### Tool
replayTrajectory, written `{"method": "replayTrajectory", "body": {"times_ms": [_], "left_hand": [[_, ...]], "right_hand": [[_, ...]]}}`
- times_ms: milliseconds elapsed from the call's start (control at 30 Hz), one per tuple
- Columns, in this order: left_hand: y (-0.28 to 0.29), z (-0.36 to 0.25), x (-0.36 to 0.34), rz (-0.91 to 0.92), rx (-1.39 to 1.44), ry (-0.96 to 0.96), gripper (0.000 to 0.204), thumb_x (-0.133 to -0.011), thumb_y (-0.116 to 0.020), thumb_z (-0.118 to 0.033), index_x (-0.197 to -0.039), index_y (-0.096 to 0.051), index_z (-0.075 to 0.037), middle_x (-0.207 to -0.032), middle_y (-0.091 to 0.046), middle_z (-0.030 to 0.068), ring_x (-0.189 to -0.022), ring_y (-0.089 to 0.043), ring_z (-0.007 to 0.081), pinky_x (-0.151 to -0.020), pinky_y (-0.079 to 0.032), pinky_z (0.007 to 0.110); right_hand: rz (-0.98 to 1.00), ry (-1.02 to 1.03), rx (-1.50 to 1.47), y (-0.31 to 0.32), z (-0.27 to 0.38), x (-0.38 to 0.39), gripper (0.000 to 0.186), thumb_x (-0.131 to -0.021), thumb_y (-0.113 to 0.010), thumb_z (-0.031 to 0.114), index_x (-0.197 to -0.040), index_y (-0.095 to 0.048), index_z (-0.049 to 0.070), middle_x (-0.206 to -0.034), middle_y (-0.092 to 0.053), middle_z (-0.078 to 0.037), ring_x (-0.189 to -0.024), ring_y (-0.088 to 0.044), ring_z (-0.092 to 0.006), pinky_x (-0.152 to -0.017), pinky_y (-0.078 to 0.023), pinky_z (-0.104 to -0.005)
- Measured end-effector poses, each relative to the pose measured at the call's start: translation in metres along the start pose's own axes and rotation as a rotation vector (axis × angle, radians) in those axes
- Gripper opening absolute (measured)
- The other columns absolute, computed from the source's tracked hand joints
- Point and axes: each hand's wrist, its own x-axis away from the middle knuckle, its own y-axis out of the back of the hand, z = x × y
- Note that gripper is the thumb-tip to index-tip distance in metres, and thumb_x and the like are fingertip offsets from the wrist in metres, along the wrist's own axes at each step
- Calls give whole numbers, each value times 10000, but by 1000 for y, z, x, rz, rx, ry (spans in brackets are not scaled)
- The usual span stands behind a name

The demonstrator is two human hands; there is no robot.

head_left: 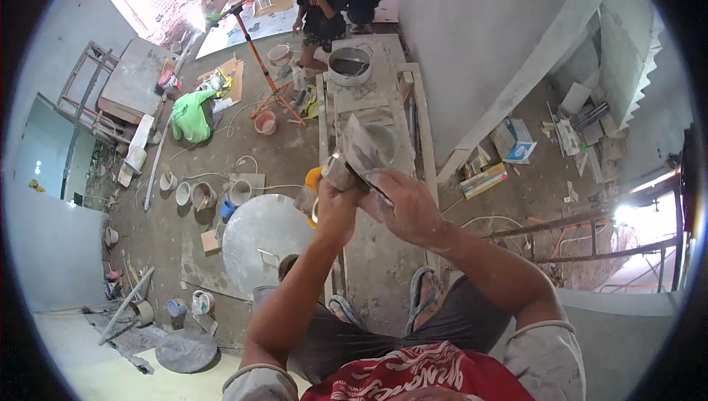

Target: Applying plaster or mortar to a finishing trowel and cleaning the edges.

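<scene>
My left hand and my right hand meet in front of me above a long, mortar-smeared plank. Fingers of my right hand close on a flat, whitish-grey piece with a dark lower edge, tilted up and away from me; its exact kind is unclear. The left hand is closed around a rounded grey thing pressed against that piece, and I cannot make out what it is. A yellow-orange object shows just left of my left hand. Behind the flat piece, a round bucket is partly hidden.
My sandalled feet stand on the raised plank. A mortar-filled tub sits at its far end, near a seated person. Leftward below are a round grey disc, several buckets, an orange tripod and a person in green.
</scene>
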Motion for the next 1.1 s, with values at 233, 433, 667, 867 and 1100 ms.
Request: {"method": "replayTrajectory", "body": {"times_ms": [233,433,667,867,1100], "left_hand": [[0,3,-2,-52,46,-3,296,-795,-557,49,-1074,-644,2,-983,-684,57,-886,-652,158,-763,-499,300],[8,12,-4,-75,20,59,247,-803,-523,46,-1018,-628,-13,-885,-657,41,-791,-629,155,-684,-483,291],[22,27,-9,-142,187,313,237,-823,-537,44,-1048,-594,-4,-983,-636,87,-866,-624,196,-759,-497,312],[25,33,-10,49,-387,114,190,-847,-527,58,-1010,-599,-7,-1006,-639,103,-903,-619,193,-786,-492,311],[21,40,-2,-99,-322,-117,97,-850,-577,7,-862,-669,34,-931,-676,113,-869,-624,195,-809,-477,326]], "right_hand": [[46,9,48,-5,-6,5,389,-900,-644,149,-1247,-563,-8,-1164,-616,-218,-1048,-615,-404,-874,-512,-445],[72,-21,52,-5,-5,5,417,-914,-627,150,-1288,-542,-12,-1199,-591,-224,-1067,-602,-416,-900,-503,-455],[198,-107,115,-14,-13,9,448,-890,-579,77,-1325,-521,-17,-1267,-562,-243,-1157,-564,-413,-974,-465,-453],[114,-101,21,-9,-5,5,531,-812,-482,-52,-1342,-484,-47,-1301,-531,-267,-1182,-534,-440,-1018,-433,-469],[-7,-127,-68,-7,-17,-1,535,-802,-486,-68,-1336,-486,-54,-1302,-530,-273,-1210,-518,-435,-1033,-421,-459]]}}
